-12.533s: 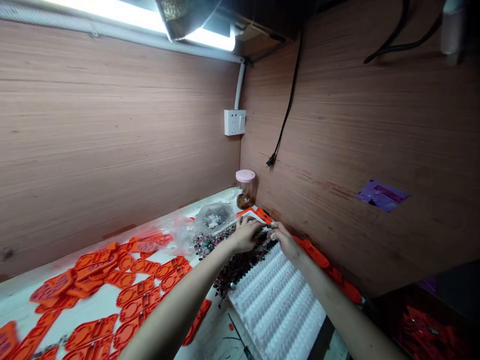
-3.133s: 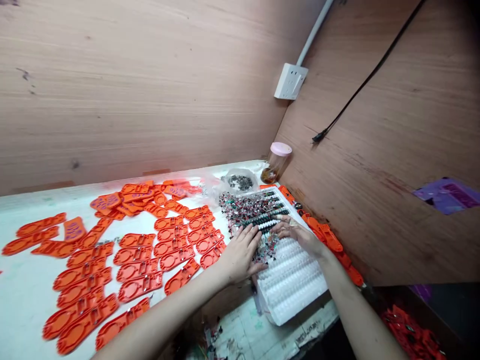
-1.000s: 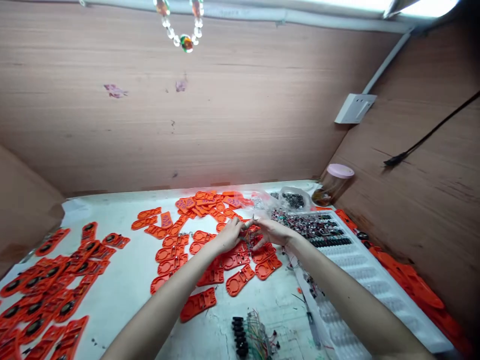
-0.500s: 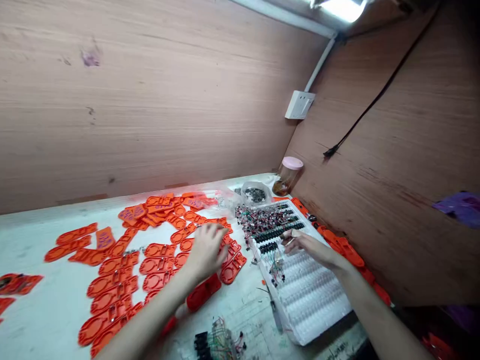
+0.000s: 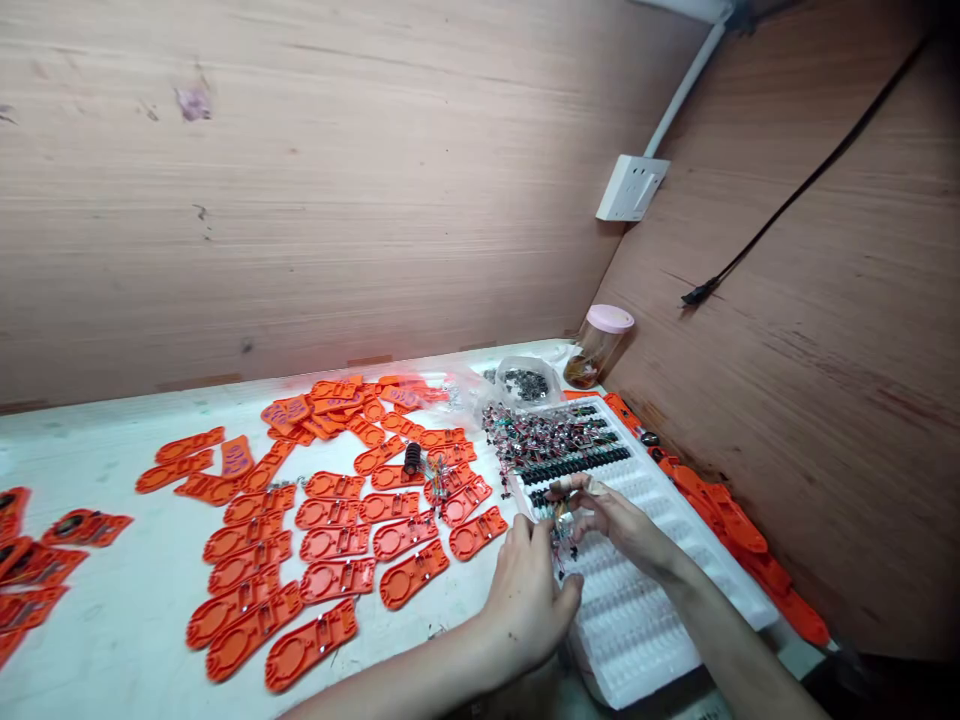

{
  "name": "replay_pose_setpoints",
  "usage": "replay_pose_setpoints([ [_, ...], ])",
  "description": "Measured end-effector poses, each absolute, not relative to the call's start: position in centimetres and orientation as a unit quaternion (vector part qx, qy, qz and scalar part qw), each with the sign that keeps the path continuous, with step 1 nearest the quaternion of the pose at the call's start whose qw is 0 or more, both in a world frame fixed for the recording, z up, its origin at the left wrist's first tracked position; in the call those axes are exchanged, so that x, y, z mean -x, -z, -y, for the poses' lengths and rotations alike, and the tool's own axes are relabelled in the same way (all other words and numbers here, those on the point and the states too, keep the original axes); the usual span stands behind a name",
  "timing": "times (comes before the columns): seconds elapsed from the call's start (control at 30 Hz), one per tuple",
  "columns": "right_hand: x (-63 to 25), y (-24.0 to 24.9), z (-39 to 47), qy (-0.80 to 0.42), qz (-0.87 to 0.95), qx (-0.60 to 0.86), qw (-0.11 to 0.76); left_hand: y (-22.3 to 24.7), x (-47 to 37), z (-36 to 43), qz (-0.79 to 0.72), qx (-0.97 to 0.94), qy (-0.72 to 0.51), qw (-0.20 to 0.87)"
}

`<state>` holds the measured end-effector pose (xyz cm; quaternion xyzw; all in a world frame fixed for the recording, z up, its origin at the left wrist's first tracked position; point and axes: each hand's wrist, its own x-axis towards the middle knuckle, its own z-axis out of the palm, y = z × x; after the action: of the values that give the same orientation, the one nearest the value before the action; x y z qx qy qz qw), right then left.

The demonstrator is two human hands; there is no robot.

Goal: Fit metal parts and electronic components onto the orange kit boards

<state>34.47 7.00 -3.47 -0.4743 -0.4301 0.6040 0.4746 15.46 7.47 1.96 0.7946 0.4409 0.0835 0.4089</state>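
My left hand (image 5: 529,595) is beside the left edge of a white ribbed foam tray (image 5: 637,600), thumb apart from the curled fingers, whose tips are partly hidden. Reaching over the tray, my right hand (image 5: 615,520) has its fingers closed around a small bunch of black parts with thin coloured wires (image 5: 561,532). A row of black coiled parts (image 5: 577,466) fills a groove just beyond, with a heap of wired components (image 5: 540,435) behind it. Left of my hands, a black coiled piece with wires (image 5: 412,459) lies among flat orange plastic casings (image 5: 336,541).
A clear bag of small metal parts (image 5: 527,384) and a pink-lidded jar (image 5: 598,345) stand at the back corner. More orange casings (image 5: 720,515) line the tray's right side by the wooden wall. A black cable (image 5: 795,195) hangs there, near a white socket (image 5: 634,188).
My left hand has moved right and toward me, from above the orange casings to the tray's edge, uncovering the wired coiled piece there. My right hand has closed in on the wired bunch.
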Motion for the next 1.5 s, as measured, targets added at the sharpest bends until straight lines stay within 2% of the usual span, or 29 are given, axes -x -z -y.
replay_pose_setpoints([
  [0.17,-34.9,2.1,-7.4,-0.662,0.407,0.485,0.400,-2.6,-15.5,-5.9,-0.433,-0.766,-0.083,0.468],
  [0.33,-34.8,2.0,-7.6,-0.766,0.297,0.358,0.443,-1.9,-15.3,-5.5,-0.403,-0.755,-0.118,0.504],
  [0.47,-34.3,2.6,-7.7,-0.778,0.252,0.363,0.446,-1.4,-15.0,-5.6,-0.376,-0.774,-0.105,0.498],
  [0.57,-33.9,2.9,-8.0,-0.772,0.229,0.394,0.443,-1.4,-14.7,-5.5,-0.364,-0.802,-0.107,0.462],
  [0.73,-33.3,3.0,-8.9,-0.702,0.161,0.481,0.500,-1.4,-13.9,-5.3,-0.328,-0.853,-0.067,0.401],
  [0.9,-34.0,-0.3,-9.5,-0.652,0.136,0.510,0.545,-1.3,-13.5,-5.9,-0.308,-0.863,-0.077,0.393],
  [0.97,-34.2,-2.7,-9.2,-0.649,0.168,0.506,0.543,-1.4,-13.4,-6.2,-0.320,-0.831,-0.122,0.438],
  [1.03,-33.4,-5.1,-8.7,-0.668,0.219,0.485,0.520,-1.9,-12.9,-6.5,-0.354,-0.746,-0.199,0.527],
  [1.13,-30.0,-7.5,-8.5,-0.729,0.297,0.434,0.439,-3.2,-10.3,-7.0,-0.345,-0.584,-0.297,0.672],
  [1.23,-24.4,-8.2,-9.9,-0.782,0.372,0.366,0.340,-4.7,-5.3,-7.8,-0.274,-0.527,-0.278,0.755],
  [1.3,-20.2,-7.9,-11.6,-0.805,0.412,0.309,0.295,-5.3,-1.0,-8.5,-0.303,-0.555,-0.284,0.721],
  [1.33,-18.2,-7.6,-12.7,-0.813,0.427,0.280,0.278,-5.5,1.2,-8.9,-0.346,-0.597,-0.300,0.659],
  [1.4,-14.3,-6.9,-14.9,-0.815,0.459,0.241,0.259,-5.5,5.5,-10.1,-0.443,-0.712,-0.301,0.454],
  [1.43,-12.6,-6.5,-15.9,-0.804,0.479,0.239,0.260,-5.4,7.4,-10.8,-0.485,-0.766,-0.262,0.331],
  [1.5,-9.9,-5.9,-17.8,-0.768,0.516,0.263,0.273,-4.9,10.5,-12.4,-0.514,-0.782,-0.244,0.254],
])
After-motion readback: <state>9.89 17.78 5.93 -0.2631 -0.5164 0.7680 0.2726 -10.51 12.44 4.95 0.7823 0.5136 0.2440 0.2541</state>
